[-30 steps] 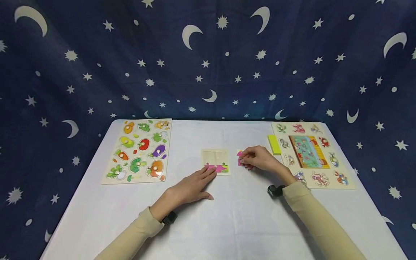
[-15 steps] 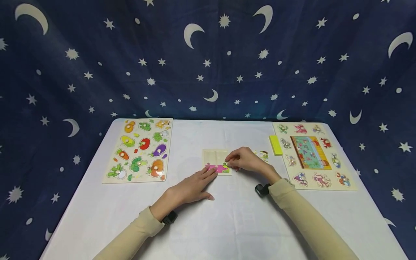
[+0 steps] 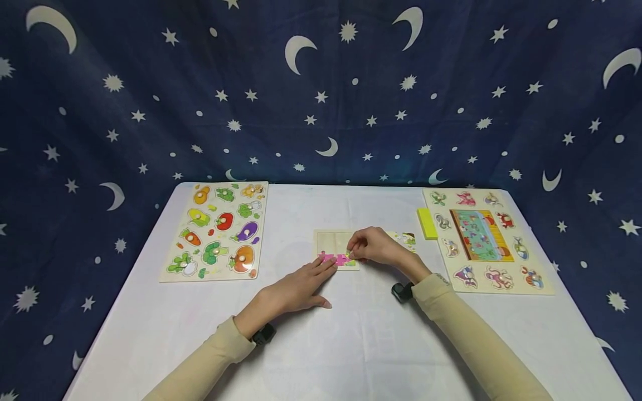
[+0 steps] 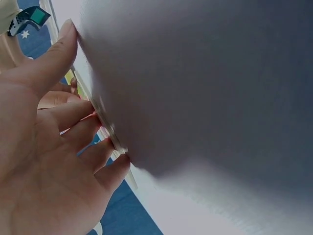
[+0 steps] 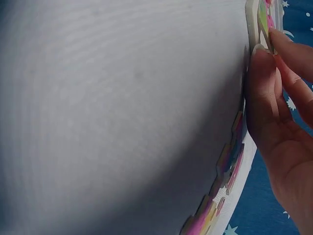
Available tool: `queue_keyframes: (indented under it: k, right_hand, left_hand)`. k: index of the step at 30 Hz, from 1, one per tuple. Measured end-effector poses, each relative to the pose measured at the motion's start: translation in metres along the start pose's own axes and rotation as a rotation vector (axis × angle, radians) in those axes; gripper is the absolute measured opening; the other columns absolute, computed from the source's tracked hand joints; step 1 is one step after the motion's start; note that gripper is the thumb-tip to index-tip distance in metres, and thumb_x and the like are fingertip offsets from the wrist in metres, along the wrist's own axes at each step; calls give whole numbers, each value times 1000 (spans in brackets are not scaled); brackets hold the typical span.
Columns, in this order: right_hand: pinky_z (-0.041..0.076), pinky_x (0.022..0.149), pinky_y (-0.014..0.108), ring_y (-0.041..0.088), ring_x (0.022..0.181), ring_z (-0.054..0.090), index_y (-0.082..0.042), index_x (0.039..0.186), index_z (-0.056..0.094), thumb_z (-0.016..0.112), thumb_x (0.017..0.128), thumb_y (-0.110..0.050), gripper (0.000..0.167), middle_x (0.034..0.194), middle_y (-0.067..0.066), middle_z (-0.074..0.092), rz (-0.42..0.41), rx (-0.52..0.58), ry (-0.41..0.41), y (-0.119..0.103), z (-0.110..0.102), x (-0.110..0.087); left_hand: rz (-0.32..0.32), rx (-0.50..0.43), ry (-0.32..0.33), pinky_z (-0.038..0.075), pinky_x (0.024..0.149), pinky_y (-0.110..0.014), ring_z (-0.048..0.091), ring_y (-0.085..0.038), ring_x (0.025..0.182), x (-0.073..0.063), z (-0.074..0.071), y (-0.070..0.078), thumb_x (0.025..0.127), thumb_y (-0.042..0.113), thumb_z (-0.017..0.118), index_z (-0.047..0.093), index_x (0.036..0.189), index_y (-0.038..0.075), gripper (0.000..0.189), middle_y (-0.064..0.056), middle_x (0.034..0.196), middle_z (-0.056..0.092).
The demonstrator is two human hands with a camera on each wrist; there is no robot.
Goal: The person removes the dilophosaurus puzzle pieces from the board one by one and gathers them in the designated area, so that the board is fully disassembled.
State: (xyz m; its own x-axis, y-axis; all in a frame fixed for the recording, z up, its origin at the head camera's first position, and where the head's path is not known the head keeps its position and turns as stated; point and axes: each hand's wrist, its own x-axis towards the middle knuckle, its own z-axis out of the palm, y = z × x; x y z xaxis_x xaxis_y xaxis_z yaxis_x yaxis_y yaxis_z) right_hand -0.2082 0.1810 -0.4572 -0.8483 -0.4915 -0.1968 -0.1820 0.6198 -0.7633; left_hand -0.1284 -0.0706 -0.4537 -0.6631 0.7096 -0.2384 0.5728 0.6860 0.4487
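Note:
A small wooden puzzle tray (image 3: 333, 239) lies at mid-table, its near row filled with pink and green jigsaw pieces (image 3: 342, 260). My left hand (image 3: 296, 287) rests with straight fingers on the tray's near left part, thumb apart on the cloth. At the tray's right side, my right hand (image 3: 378, 246) pinches a jigsaw piece (image 5: 265, 39) between thumb and forefinger, low over the near right corner. That piece is mostly hidden by the fingers in the head view. Loose jigsaw pieces (image 3: 407, 239) lie just right of this hand, partly covered by it.
A board of vegetable shapes with knobs (image 3: 215, 231) lies at the left. On the right is a sea-animal board (image 3: 446, 267) with a picture in its middle. A yellow block (image 3: 427, 224) stands by its left edge. A starry dark curtain (image 3: 261, 72) hangs behind the table.
My right hand has moved left from the loose pieces to the tray's right corner, bringing a jigsaw piece. My left hand has stayed on the tray.

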Motion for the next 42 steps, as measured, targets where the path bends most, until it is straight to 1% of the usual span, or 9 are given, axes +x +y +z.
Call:
queue_keyframes:
  k: [6,11,16,20,25,30,36,42]
  right_hand:
    - [57,60,29,15,62,63,-4,95,70,77,89,-5,9,75,4,67,-13,45,-10,0,-2,-1]
    - [60,64,32,19,65,67,-4,97,71,74,92,-6,7,78,6,70,21,82,-12,1,-8,-6]
    - [59,65,33,21,68,68,-2,101,71,72,93,-6,9,81,10,71,63,114,4,7,-18,-15]
    - [59,65,33,20,69,67,-1,103,72,71,94,-7,11,83,9,71,92,110,28,15,-26,-26]
    - [61,65,33,21,70,69,2,105,73,71,95,-7,14,86,10,73,87,123,52,24,-37,-44]
    - [61,66,34,23,71,71,5,106,72,70,96,-8,16,86,12,72,88,139,73,35,-49,-61]
    - [61,68,32,22,72,71,3,109,72,67,98,-7,16,85,10,72,153,107,96,49,-61,-78]
    - [60,68,28,19,72,70,2,111,73,68,98,-8,17,87,8,73,206,60,124,63,-66,-91]
  left_hand:
    - [5,-9,0,31,124,-52,18,-36,159,0,-1,1,94,41,73,33,161,6,86,-11,170,26]
    - [-7,-15,-10,29,125,-51,16,-34,159,1,-1,1,94,43,72,31,162,8,86,-9,171,24]
    - [-9,-26,-17,27,125,-51,14,-32,160,2,-2,1,95,41,73,31,162,8,86,-8,172,22]
    - [-9,-35,-16,29,124,-52,15,-33,160,2,-1,1,94,41,73,31,162,8,86,-8,172,23]
    - [-3,-31,-14,29,124,-52,14,-33,160,1,-1,1,94,40,74,31,162,7,86,-8,172,22]
    - [10,-29,-11,28,125,-52,14,-33,160,1,0,1,94,39,73,31,162,6,86,-9,172,21]
    - [13,-23,-9,29,124,-52,14,-34,160,1,0,1,95,40,73,31,162,6,86,-10,172,21]
    - [22,-27,-5,29,124,-53,14,-34,159,1,1,0,95,39,73,31,162,6,86,-10,172,21]
